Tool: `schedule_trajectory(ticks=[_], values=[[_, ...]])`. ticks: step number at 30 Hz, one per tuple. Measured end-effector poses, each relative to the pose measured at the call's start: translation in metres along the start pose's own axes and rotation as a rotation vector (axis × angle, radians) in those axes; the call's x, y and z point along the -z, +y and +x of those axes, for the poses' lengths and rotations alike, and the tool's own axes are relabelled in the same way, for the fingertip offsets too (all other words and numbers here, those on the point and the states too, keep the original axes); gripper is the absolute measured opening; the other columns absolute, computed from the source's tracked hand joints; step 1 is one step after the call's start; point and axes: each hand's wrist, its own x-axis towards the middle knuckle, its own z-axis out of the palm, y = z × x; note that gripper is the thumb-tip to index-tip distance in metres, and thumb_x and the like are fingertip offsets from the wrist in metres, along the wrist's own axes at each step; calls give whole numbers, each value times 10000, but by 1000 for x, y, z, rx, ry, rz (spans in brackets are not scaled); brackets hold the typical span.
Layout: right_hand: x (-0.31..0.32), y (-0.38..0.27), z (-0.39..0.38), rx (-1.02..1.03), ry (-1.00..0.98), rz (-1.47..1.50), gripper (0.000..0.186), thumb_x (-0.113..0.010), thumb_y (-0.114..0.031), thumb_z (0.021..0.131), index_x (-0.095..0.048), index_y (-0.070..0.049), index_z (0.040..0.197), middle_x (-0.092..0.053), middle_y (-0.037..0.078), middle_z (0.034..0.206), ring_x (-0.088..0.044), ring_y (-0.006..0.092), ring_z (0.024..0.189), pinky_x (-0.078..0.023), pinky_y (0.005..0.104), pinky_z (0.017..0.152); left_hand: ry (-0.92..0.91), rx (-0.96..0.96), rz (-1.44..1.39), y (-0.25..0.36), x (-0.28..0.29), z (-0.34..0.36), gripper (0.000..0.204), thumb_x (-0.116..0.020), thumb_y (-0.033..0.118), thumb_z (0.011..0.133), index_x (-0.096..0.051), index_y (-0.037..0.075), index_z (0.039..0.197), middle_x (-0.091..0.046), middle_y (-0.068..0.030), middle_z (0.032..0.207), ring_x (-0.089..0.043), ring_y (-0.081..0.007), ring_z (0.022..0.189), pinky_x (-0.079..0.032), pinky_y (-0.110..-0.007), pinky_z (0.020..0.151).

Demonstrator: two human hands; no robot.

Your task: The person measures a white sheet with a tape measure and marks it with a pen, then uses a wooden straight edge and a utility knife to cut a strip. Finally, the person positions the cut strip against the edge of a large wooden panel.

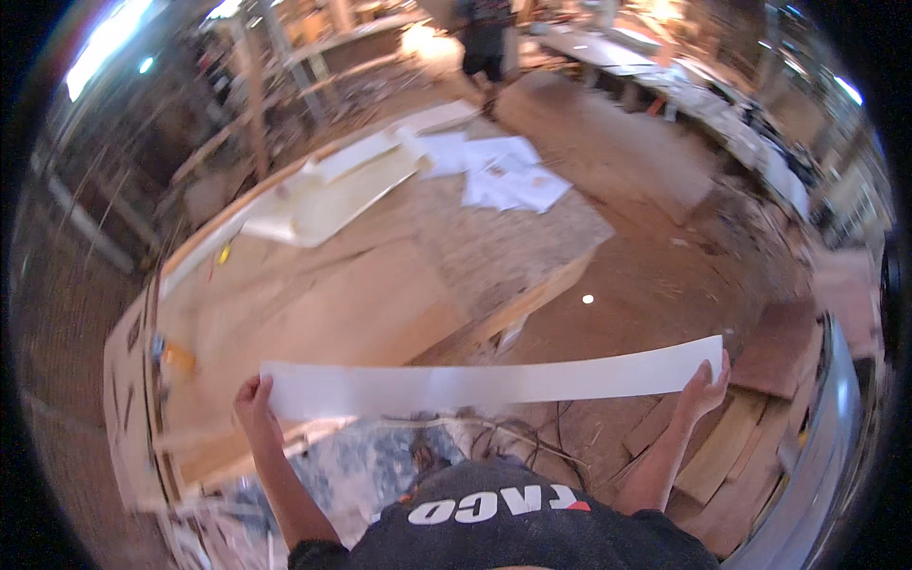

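A long white strip [494, 383] of thin sheet material stretches across in front of me, held up between both hands. Its left end is gripped by my left hand [256, 404], with the thumb over the near face. At the other end my right hand [703, 382] pinches the strip near its corner, a little higher than the left. The strip bows slightly downward along its length. Behind it lies a broad wooden worktable [323, 313], and the strip's left part overlaps the table's near side from my viewpoint.
On the table lie white paper sheets [513, 180], a cream sheet [332, 204] and a small yellow item [224, 255]. Wooden boards [727, 446] lie on the right beside a curved metal edge [826, 446]. Cables [532, 439] trail near my feet. A person [486, 43] stands beyond the table.
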Motion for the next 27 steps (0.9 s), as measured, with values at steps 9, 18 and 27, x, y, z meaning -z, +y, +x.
schedule_trajectory(ticks=[9,18,27], values=[[-98,-33,-6,157,-607,-190,389,-697,-76,890,-652,-8,1270,-701,134,1215,-669,240,1106,-513,369,971,457,154,214,-25,234,-62,275,-773,92,859,-704,-37,1092,-723,-78,1000,-670,-155,901,-527,-285,840],[-183,-18,-40,-495,-1014,97,321,-704,-97,930,-618,-43,1235,-699,102,1032,-666,169,885,-515,296,630,536,205,414,-83,422,-25,261,-770,107,877,-736,-42,1088,-722,-38,945,-636,-117,846,-495,-261,793],[-241,-67,-161,-694,-1191,-23,201,-708,-222,945,-656,-149,1125,-632,-20,930,-590,124,811,-472,282,586,615,242,602,-146,610,9,335,-749,158,893,-710,-42,1160,-714,-105,1082,-643,-181,944,-520,-311,861]])
